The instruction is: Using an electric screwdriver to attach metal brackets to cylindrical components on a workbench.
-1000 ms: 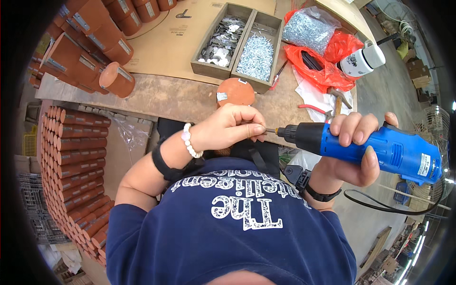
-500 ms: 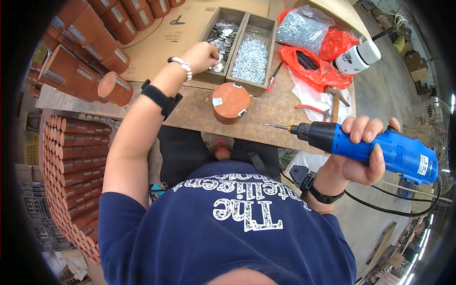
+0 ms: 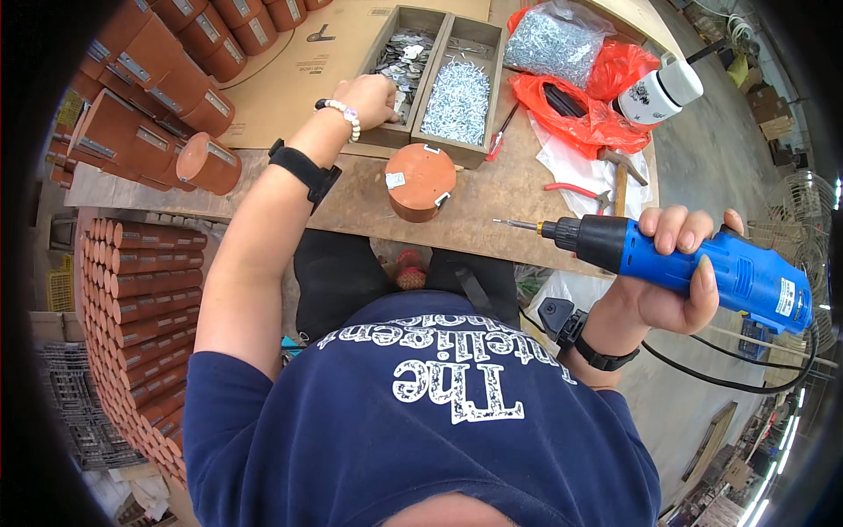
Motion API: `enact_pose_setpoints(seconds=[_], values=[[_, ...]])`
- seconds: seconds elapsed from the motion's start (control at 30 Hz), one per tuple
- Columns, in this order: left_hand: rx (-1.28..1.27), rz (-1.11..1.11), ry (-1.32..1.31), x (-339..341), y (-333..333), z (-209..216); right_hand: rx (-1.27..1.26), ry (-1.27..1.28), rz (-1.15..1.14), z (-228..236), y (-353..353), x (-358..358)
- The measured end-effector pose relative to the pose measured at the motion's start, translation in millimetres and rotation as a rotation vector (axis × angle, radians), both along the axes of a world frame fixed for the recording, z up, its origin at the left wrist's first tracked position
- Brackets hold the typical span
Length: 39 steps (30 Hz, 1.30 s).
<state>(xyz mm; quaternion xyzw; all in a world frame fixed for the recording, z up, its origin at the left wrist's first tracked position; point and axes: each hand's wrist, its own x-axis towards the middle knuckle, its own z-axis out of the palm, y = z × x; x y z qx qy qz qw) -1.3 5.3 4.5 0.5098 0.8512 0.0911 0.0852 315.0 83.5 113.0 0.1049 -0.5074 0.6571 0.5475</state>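
Observation:
My right hand is wrapped round a blue and black electric screwdriver, its thin bit pointing left over the table's front edge. At the near end of the left wooden box, my left hand has its fingers curled down at the small flat metal pieces. Whether a piece is between those fingertips is hidden. Between my hands, near the table edge, stands a reddish-brown cylinder with small metal clips at its top rim.
Beside the left box, a second one holds many silvery screws. To the right lie a red bag, pliers, a hammer and a white bottle. More brown cylinders are stacked at the left, others below the table.
My left hand has shifted slightly left, its fingers still at the box's near end. My right hand holds the screwdriver almost as before. Much of the scene has slid a little in view.

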Motion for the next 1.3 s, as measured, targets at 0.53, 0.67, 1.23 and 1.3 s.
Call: enact_pose_setpoints(seconds=[0.53,0.67,1.23,1.3], values=[[0.551,-0.415,-0.039,112.2,-58.2,42.5,-0.006,-0.003,0.012,-2.7,1.0,0.0],[0.639,-0.383,0.043,123.9,-62.9,23.9,0.017,-0.013,0.025,-4.6,1.1,-0.2],[0.688,-0.336,-0.054,114.3,-78.3,-11.2,-0.015,-0.024,0.016,-7.1,-3.1,-4.2],[0.674,-0.348,-0.081,113.2,-80.1,-9.6,-0.017,-0.038,0.005,-7.2,-6.0,-8.1]])
